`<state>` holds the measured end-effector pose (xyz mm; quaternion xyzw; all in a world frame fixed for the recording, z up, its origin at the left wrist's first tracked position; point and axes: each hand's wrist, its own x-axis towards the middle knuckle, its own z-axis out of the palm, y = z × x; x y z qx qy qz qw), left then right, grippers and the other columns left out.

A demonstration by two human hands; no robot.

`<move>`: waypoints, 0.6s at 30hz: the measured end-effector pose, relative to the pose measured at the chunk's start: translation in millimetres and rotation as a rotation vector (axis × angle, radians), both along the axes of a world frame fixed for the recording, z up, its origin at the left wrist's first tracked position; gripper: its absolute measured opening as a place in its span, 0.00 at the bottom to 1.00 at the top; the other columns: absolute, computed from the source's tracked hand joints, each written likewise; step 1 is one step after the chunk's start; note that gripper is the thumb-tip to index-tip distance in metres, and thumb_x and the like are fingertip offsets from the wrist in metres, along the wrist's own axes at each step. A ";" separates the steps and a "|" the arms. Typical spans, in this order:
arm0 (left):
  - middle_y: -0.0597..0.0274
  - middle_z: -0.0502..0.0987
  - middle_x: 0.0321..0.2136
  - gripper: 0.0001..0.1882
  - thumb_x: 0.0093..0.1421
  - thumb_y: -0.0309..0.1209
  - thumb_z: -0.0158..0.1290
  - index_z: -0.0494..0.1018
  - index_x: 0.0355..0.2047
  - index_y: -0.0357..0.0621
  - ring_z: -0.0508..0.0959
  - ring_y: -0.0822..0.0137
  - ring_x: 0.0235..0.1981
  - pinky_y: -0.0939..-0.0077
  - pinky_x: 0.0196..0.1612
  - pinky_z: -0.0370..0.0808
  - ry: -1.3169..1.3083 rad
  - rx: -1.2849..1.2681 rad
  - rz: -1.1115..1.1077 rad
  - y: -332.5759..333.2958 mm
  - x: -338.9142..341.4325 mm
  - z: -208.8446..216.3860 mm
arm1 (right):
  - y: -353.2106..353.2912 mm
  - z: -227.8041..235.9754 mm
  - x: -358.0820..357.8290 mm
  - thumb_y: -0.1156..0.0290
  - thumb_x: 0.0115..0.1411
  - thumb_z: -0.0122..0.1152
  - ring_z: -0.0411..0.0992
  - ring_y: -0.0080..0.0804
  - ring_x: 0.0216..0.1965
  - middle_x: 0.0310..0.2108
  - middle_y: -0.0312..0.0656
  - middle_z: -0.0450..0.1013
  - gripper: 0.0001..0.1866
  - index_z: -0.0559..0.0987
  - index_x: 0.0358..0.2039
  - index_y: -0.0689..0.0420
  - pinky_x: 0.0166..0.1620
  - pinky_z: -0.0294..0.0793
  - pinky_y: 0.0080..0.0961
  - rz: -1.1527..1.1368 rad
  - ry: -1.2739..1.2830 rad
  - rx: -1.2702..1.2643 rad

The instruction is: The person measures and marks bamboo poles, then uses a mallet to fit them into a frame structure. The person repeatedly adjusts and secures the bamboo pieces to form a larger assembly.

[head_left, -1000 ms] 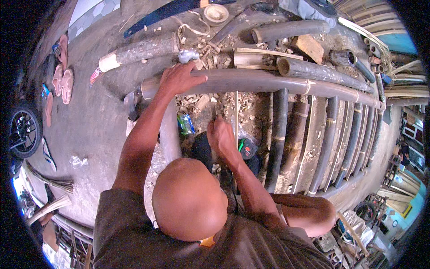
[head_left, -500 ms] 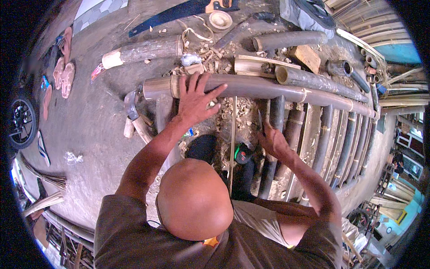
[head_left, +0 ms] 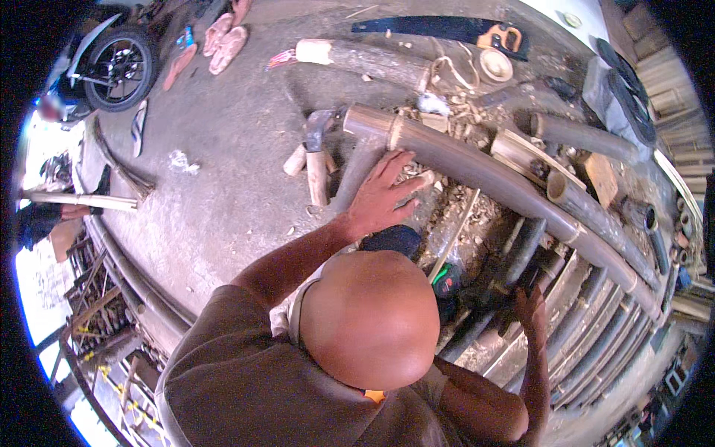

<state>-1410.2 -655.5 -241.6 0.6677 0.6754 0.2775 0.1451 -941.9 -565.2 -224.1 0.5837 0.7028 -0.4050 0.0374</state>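
Spread and grasping nothing, the left hand is just nearside of the thick bamboo rail, toward its left end. The right hand is by bamboo rungs nearside of the rail; I cannot tell what it grips.

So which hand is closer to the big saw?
Left. The left hand is near the long bamboo rail, below the saw in the picture. The right hand is farther off, lower and to the right, by the bamboo rungs.
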 end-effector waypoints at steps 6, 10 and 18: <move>0.40 0.65 0.60 0.31 0.53 0.38 0.64 0.73 0.58 0.49 0.64 0.38 0.62 0.44 0.64 0.63 0.280 0.018 0.490 -44.8 -43.3 -9.4 | 5.7 -26.0 18.4 0.63 0.64 0.58 0.78 0.50 0.40 0.39 0.57 0.80 0.20 0.76 0.50 0.65 0.44 0.76 0.42 -0.032 -0.093 0.056; 0.36 0.62 0.62 0.35 0.56 0.41 0.63 0.68 0.63 0.49 0.64 0.38 0.62 0.42 0.63 0.61 0.258 -0.138 0.549 -72.1 -88.8 -31.8 | 25.7 -27.7 6.1 0.62 0.58 0.62 0.77 0.61 0.43 0.39 0.62 0.78 0.21 0.76 0.46 0.66 0.45 0.75 0.48 0.021 -0.247 0.071; 0.41 0.62 0.62 0.34 0.54 0.35 0.64 0.69 0.62 0.48 0.61 0.38 0.62 0.44 0.64 0.61 0.282 0.055 0.415 25.4 -55.9 -2.4 | 16.3 -2.7 -9.1 0.58 0.58 0.66 0.79 0.58 0.36 0.32 0.57 0.79 0.21 0.78 0.42 0.63 0.40 0.77 0.47 -0.001 -0.130 0.154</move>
